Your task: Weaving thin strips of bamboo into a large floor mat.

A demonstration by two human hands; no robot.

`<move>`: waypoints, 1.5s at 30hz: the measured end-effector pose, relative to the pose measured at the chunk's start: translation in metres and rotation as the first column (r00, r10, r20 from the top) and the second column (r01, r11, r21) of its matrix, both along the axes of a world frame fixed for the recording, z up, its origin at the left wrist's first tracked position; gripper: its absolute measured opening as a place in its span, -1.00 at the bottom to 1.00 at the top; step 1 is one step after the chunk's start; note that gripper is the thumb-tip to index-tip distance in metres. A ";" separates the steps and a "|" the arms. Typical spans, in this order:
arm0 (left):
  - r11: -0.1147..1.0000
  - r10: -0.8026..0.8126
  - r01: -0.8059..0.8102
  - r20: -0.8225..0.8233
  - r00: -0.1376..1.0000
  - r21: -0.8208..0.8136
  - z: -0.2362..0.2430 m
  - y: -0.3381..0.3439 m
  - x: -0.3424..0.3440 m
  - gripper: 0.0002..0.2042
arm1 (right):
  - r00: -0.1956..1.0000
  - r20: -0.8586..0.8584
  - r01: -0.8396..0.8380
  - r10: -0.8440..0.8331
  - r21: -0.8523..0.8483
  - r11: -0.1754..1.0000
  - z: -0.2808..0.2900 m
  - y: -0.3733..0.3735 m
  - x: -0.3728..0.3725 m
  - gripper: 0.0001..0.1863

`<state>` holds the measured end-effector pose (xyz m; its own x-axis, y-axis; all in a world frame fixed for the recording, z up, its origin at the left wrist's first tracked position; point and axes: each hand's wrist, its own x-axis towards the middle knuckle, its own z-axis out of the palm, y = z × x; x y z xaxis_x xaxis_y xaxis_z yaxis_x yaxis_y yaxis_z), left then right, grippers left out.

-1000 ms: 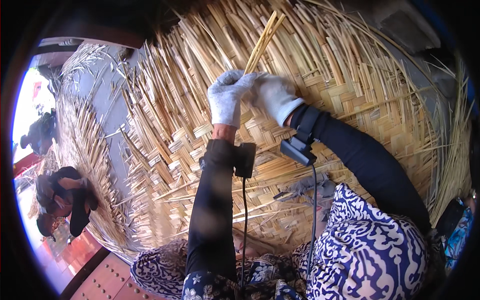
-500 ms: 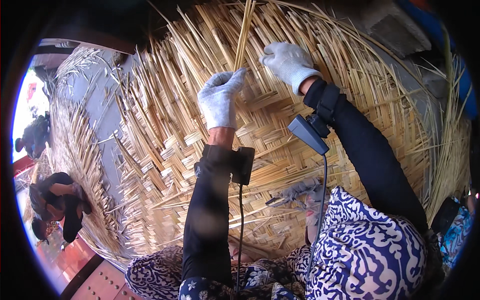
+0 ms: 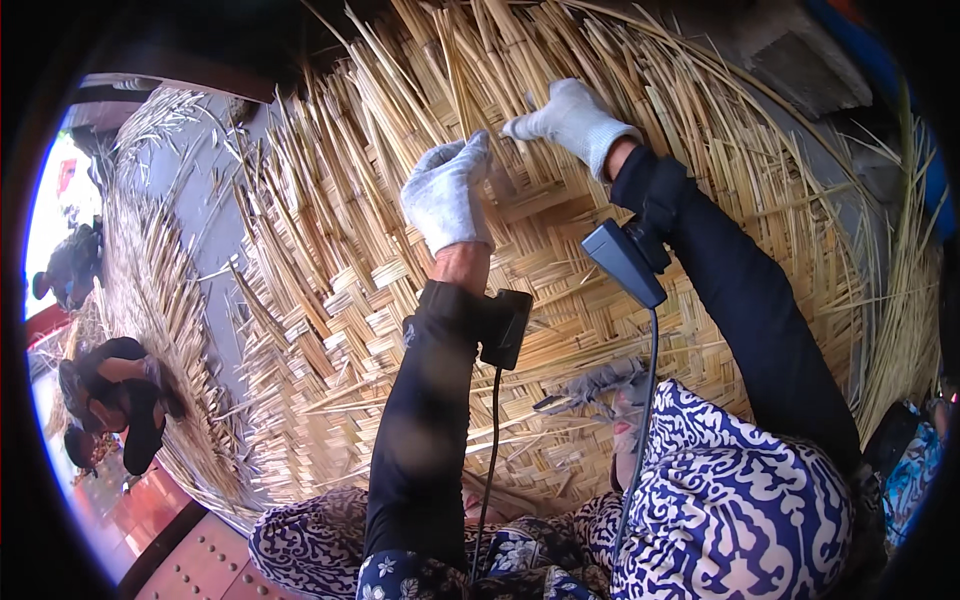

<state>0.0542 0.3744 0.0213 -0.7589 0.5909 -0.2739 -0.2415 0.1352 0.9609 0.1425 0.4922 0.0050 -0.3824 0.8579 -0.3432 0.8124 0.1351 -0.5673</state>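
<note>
Mat (image 3: 560, 285) of woven reed, spread over the floor (image 3: 212, 215) right in front of the knees (image 3: 745, 490), with unwoven strips (image 3: 670, 110) fanning out along the far side. Left hand (image 3: 445, 190) and right hand (image 3: 580, 122), both gloved, over the strips. On the left, thumb and forefinger brought close together; cannot tell whether pinching a strip. On the right, thumb poking out apart from the other fingers, nothing seen gripped.

Likely trouble: catching the wrong strip, with so many close together and alike; cracking one by bending too sharply; losing a thin one through blunt glove tips. Possible snag, too, from the cables (image 3: 490, 450) hanging off the wrist boxes (image 3: 507, 330) over the weave.

In the way: a crumpled grey cloth (image 3: 605, 380) near the knees, a block (image 3: 805, 75) beyond the far right edge, loose reeds (image 3: 905, 270) along the right. Off left, more reeds (image 3: 150, 260) and a co-worker (image 3: 120, 400), partly in view.
</note>
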 end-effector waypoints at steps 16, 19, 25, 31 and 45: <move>0.752 -0.608 0.360 -0.371 0.702 -0.552 -0.037 0.018 -0.001 -0.81 | 0.887 -0.096 -0.239 0.451 0.740 0.628 0.017 0.001 0.058 -0.65; 0.760 -0.596 0.485 -0.166 0.786 -0.433 -0.042 0.012 -0.007 -0.79 | 0.709 0.554 -0.677 0.435 0.364 0.640 0.021 0.005 0.055 -0.76; 0.873 -0.448 0.401 -0.129 0.885 -0.279 -0.057 0.013 0.001 -0.79 | 0.758 0.417 -0.604 0.501 0.161 0.780 0.041 0.020 0.046 -0.74; 0.945 -0.286 0.253 -0.151 0.946 -0.206 -0.053 0.007 0.002 -0.77 | 0.783 0.281 -0.600 0.555 0.108 0.792 0.033 0.022 0.041 -0.68; 0.365 -0.911 -0.253 -0.400 0.101 -0.896 -0.017 -0.048 0.030 -0.40 | 0.814 0.398 -0.540 0.423 0.251 0.803 0.014 -0.015 0.050 -0.76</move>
